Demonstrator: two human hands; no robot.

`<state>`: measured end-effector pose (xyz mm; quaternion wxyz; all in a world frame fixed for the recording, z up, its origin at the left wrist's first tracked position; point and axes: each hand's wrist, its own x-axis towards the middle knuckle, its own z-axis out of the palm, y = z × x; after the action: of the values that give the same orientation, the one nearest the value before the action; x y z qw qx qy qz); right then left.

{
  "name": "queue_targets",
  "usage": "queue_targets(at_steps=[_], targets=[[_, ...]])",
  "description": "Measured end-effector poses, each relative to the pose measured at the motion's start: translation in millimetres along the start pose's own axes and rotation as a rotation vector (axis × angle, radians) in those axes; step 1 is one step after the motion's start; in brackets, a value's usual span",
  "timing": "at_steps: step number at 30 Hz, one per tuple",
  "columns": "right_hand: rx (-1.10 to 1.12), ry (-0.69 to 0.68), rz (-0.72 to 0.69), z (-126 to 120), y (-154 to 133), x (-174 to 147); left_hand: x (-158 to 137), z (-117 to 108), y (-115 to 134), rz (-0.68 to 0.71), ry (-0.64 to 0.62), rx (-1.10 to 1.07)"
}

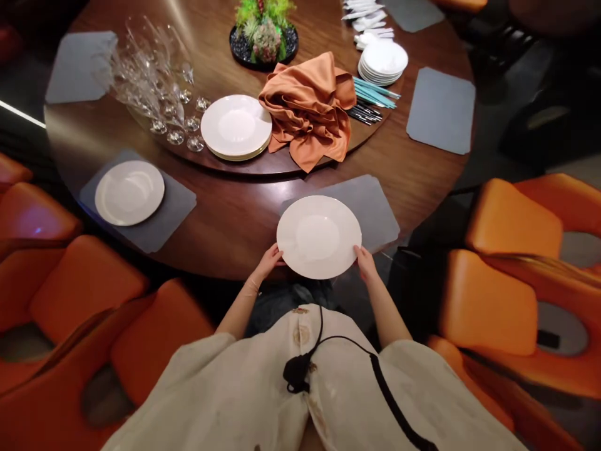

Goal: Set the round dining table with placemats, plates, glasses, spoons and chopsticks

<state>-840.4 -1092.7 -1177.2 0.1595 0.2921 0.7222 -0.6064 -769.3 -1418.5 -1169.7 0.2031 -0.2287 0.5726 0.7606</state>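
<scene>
Beige shirt [263, 376] fills six o'clock — beyond it, the left hand [270, 259] at eight and right hand [365, 262] at four, fingers grasping a central white plate [319, 237] — grey placemat [375, 210] at two.

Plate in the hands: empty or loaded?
Empty. The white plate shows its bare top face, with left hand and right hand at its edge.

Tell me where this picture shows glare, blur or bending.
In the head view, pale glare streaks the wooden table near the top; a purplish sheen marks an orange chair at left; the stemmed glasses look smeared and splayed, perhaps lens distortion; the held plate looks crisper.
</scene>
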Motion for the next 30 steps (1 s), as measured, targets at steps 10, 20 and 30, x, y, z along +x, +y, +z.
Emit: queue_targets(at_steps=[10,20,30], targets=[[-0.924,-0.246,-0.5,-71,-46,162,79,122,-19,0.064,0.618,0.459],[-1.102,-0.453,-0.644,-75,-52,189,78,135,-35,0.044,0.82,0.638],[-1.193,-0.522,-0.579,-77,-81,187,74,129,-27,0.045,0.737,0.586]])
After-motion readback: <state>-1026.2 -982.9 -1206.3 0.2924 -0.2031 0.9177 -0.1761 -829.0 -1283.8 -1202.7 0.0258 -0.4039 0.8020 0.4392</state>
